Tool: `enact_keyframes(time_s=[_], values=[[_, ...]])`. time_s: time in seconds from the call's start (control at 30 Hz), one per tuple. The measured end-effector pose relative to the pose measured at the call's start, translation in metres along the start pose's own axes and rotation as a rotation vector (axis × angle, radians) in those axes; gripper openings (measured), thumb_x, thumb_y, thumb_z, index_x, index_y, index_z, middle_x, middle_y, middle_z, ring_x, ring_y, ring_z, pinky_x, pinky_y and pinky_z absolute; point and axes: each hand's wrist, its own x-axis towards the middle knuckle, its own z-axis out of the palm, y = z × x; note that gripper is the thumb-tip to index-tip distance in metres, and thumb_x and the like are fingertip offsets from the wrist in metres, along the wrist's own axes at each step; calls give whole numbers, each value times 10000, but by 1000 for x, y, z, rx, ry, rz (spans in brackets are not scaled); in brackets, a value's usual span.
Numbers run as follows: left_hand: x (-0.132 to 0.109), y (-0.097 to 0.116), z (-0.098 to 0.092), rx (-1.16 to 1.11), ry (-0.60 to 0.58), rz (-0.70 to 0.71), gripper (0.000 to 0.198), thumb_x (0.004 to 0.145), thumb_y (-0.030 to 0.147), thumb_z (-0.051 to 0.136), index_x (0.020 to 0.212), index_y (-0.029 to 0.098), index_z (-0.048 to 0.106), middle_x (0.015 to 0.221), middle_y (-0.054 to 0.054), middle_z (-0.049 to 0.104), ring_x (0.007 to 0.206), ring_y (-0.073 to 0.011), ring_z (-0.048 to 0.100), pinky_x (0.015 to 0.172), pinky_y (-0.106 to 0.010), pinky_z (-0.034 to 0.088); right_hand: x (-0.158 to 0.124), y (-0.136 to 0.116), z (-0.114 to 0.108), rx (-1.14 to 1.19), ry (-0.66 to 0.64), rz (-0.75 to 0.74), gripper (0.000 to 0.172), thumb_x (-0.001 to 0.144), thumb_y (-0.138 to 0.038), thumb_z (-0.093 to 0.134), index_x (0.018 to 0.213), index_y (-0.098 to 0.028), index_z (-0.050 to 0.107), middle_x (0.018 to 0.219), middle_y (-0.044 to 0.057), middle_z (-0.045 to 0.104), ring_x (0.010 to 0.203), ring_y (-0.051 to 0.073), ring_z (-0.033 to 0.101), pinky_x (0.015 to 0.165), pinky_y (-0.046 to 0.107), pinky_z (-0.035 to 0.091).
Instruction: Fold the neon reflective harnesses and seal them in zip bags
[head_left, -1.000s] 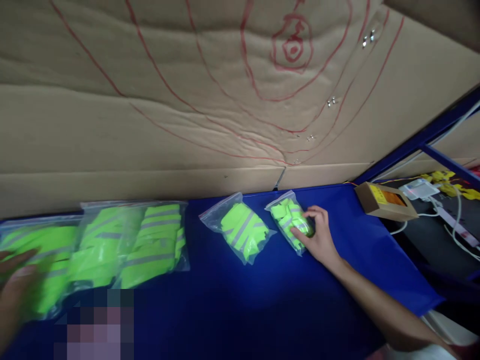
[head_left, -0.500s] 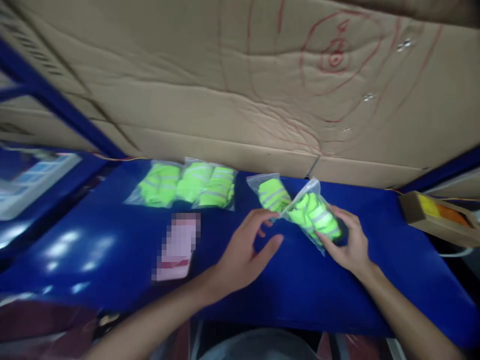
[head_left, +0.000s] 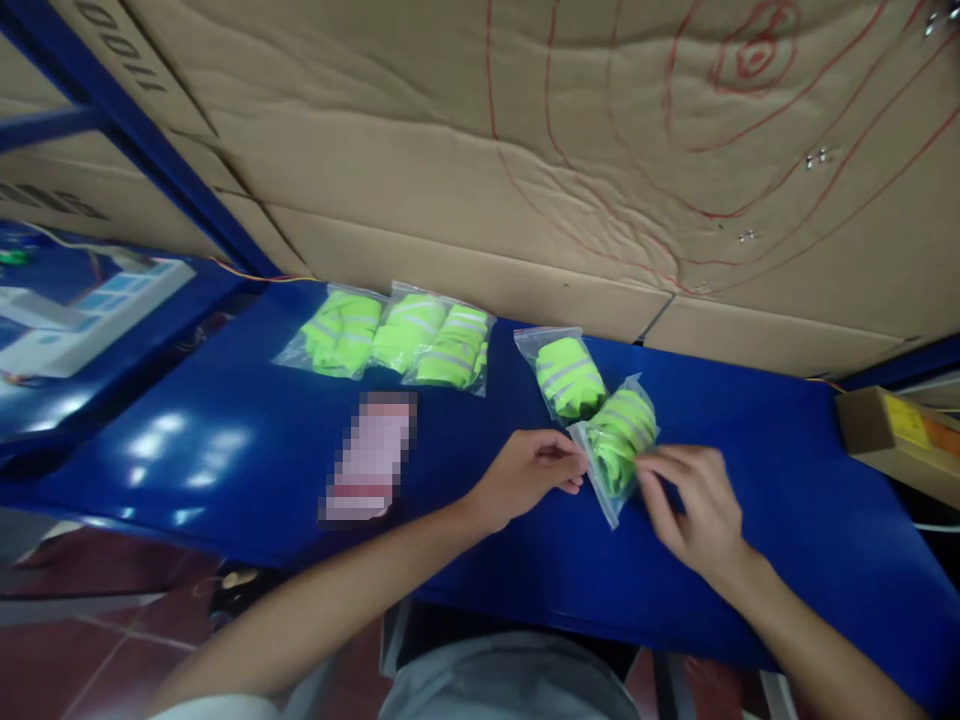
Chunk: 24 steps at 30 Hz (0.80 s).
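A clear plastic bag of neon green reflective fabric (head_left: 619, 440) lies tilted on the blue table (head_left: 247, 440). My left hand (head_left: 525, 472) pinches the bag's near left corner, fingers closed. My right hand (head_left: 690, 510) touches the bag's right side with curled fingers. A second bag of the same green fabric (head_left: 566, 375) lies just behind it. Further left, a row of three more green bags (head_left: 397, 340) sits along the cardboard wall.
A pixelated pink card (head_left: 371, 455) lies left of my left hand. A large cardboard sheet with red drawn curves (head_left: 570, 170) backs the table. A brown box with a yellow-orange label (head_left: 896, 435) sits at the right edge. A white device (head_left: 82, 310) stands at far left.
My view pulled back and swung left. My right hand drew the bag towards me from beside its neighbour. My left hand came in and pinched its corner.
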Motion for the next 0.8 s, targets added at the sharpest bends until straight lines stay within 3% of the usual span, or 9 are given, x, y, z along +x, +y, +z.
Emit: enact_keyframes(time_s=[0.1, 0.23, 0.37, 0.5, 0.67, 0.73, 0.8], values=[[-1, 1, 1, 1, -26, -26, 348, 781, 422, 843, 844, 102, 721, 803, -59, 717, 762, -142, 680, 720, -252, 556, -3, -26, 7, 246, -215, 123, 254, 926, -259, 741, 1134, -188, 613, 865, 14, 654, 766, 144, 635, 734, 275, 497], [-1, 2, -3, 74, -76, 63, 288, 846, 388, 791, 857, 111, 715, 793, -22, 686, 726, -99, 613, 705, -216, 489, -1, -33, 17, 360, -244, 337, 41, 981, -243, 662, 983, -209, 641, 797, -21, 656, 684, 105, 618, 674, 236, 478], [1, -1, -4, 146, -130, 129, 259, 907, 380, 731, 874, 124, 704, 797, -8, 665, 735, -97, 577, 693, -212, 441, 5, -21, 14, 585, -294, 541, 103, 964, -286, 688, 894, -216, 661, 778, -28, 670, 683, 102, 617, 651, 215, 476], [-1, 0, -1, 286, -152, 190, 211, 953, 345, 679, 939, 138, 721, 884, -21, 711, 834, -126, 623, 760, -227, 453, 7, -12, 3, 712, -371, 638, 179, 983, -318, 656, 840, -211, 634, 749, -29, 616, 690, 105, 584, 653, 211, 470], [-9, 8, 4, 376, -145, 203, 180, 954, 304, 676, 910, 140, 734, 867, -15, 729, 769, -110, 619, 698, -205, 434, -2, -6, -7, 494, -185, 596, 96, 1008, -252, 595, 918, -231, 620, 831, -25, 624, 733, 101, 588, 681, 197, 482], [-11, 8, 3, 351, -168, 214, 208, 951, 336, 685, 912, 137, 733, 857, -17, 727, 739, -103, 601, 678, -204, 429, -6, -9, -8, 404, -213, 484, 18, 974, -237, 654, 972, -236, 636, 879, -18, 658, 768, 108, 625, 731, 208, 501], [-12, 5, 2, 346, -186, 242, 230, 950, 357, 686, 929, 133, 733, 859, -21, 726, 728, -101, 590, 677, -206, 430, -7, -15, -8, 343, -278, 352, 112, 932, -232, 722, 1020, -238, 652, 896, -19, 686, 731, 102, 643, 729, 211, 510]])
